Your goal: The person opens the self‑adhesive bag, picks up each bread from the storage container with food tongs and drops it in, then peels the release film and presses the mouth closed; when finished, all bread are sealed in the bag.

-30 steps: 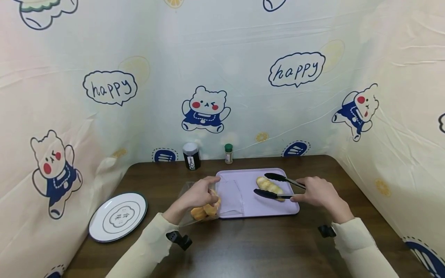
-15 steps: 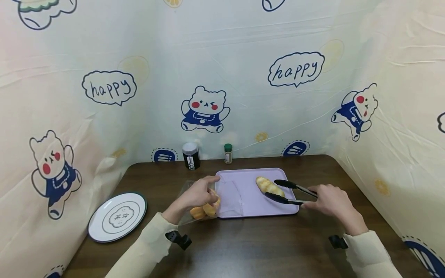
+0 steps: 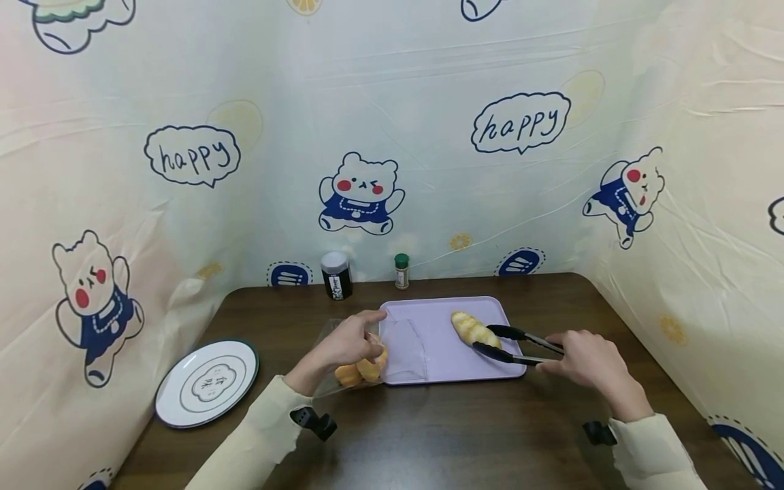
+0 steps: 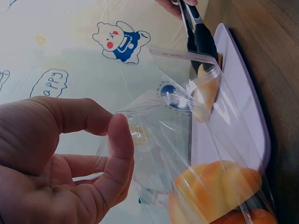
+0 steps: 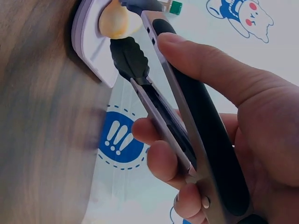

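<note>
Right hand (image 3: 588,364), gripping black-tipped metal tongs (image 3: 512,333), shifts right; oblong yellow bread (image 3: 470,328) sits on lilac rectangular tray (image 3: 444,364), golden buns (image 4: 215,191) seemingly pending in clear plastic bag (image 4: 161,144) left hand (image 3: 346,344) pinches.

A tabletop booth, with cartoon-printed sheeting (image 3: 429,116) round three sides of a dark brown table (image 3: 453,435).

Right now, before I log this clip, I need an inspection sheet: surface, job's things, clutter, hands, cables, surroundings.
Surface: dark wood table.
Job's things: tongs, tips either side of the loose bread's end, firm grip unclear; tray under that bread; clear bag with more bread inside.
Clutter: plate at left; jar and green-capped bottle at back.
Hands: left hand pinches the bag; right hand grips the tongs.
Cables: none certain; a thin pale line on the cloth may be a crease.
Surroundings: printed cloth at back and sides.
</note>
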`<state>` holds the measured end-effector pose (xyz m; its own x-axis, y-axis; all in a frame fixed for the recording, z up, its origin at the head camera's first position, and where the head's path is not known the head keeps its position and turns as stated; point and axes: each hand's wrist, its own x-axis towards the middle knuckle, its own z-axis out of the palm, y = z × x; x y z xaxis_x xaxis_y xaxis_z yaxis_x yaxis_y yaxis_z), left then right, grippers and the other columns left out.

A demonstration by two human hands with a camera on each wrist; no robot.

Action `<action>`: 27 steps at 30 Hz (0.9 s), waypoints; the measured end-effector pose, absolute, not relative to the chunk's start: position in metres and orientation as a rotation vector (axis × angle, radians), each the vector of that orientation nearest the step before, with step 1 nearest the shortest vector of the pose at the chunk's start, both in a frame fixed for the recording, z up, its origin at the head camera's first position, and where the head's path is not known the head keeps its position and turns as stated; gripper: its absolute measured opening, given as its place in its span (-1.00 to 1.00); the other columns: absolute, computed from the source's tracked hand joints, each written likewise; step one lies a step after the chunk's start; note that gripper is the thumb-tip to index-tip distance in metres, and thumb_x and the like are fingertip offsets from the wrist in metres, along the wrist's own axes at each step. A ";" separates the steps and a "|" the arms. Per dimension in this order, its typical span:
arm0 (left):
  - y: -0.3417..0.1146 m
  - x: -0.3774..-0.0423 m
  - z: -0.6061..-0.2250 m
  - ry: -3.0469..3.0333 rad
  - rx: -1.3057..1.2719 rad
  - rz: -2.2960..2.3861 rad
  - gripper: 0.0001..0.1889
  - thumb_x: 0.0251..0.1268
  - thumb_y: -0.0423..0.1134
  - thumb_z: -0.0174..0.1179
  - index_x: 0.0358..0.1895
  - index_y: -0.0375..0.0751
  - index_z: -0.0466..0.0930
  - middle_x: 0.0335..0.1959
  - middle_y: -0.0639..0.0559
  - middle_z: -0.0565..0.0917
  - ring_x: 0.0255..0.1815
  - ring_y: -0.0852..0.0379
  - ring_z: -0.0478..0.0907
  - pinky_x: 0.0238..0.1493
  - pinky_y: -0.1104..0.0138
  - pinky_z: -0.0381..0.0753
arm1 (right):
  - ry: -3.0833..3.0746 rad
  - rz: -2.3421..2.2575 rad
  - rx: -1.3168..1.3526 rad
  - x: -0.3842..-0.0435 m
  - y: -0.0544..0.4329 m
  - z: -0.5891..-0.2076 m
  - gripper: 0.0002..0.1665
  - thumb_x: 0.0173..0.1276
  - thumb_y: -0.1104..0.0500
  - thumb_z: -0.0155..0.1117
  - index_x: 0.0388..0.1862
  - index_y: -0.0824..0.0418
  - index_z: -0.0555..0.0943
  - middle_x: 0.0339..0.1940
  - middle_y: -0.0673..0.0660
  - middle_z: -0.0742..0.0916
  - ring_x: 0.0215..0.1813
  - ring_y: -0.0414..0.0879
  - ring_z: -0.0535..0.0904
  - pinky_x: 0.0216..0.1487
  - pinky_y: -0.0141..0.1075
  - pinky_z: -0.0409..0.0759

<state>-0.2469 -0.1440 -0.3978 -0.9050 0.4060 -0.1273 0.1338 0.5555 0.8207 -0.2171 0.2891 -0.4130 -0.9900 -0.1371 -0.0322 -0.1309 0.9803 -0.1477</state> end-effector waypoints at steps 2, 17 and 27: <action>-0.144 -0.247 -0.398 2.490 0.454 1.279 -0.27 0.18 -0.49 0.24 0.48 -0.25 0.28 0.51 -0.23 0.28 -0.53 0.11 0.61 -0.32 0.04 0.71 | 3.089 -0.229 -0.211 -0.216 0.290 -0.412 -0.23 0.00 -0.36 0.49 0.07 0.12 0.71 -0.42 0.06 0.64 -0.42 -0.02 0.43 -0.53 -0.18 0.32; -0.145 -0.246 -0.398 2.476 0.461 1.280 -0.27 0.19 -0.48 0.24 0.49 -0.27 0.27 0.50 -0.24 0.28 -0.52 0.12 0.62 -0.35 0.05 0.70 | 3.136 -0.310 -0.386 -0.211 0.286 -0.404 -0.19 -0.01 -0.44 0.45 0.09 0.04 0.72 -0.15 0.12 0.80 -0.28 -0.06 0.63 -0.46 -0.15 0.47; -0.146 -0.245 -0.397 2.466 0.498 1.279 -0.27 0.21 -0.47 0.24 0.49 -0.27 0.26 0.51 -0.22 0.27 -0.51 0.12 0.63 -0.39 0.09 0.68 | 3.159 -0.369 -0.490 -0.207 0.279 -0.387 -0.29 0.02 -0.34 0.51 0.08 0.01 0.73 -0.17 0.05 0.80 -0.25 -0.09 0.64 -0.39 -0.16 0.48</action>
<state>-0.2455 -0.1464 -0.3968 -0.8889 0.4425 -0.1183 0.1581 0.5388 0.8274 -0.2066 0.2785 -0.3870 -0.9507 -0.2898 0.1101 -0.3074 0.9274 -0.2130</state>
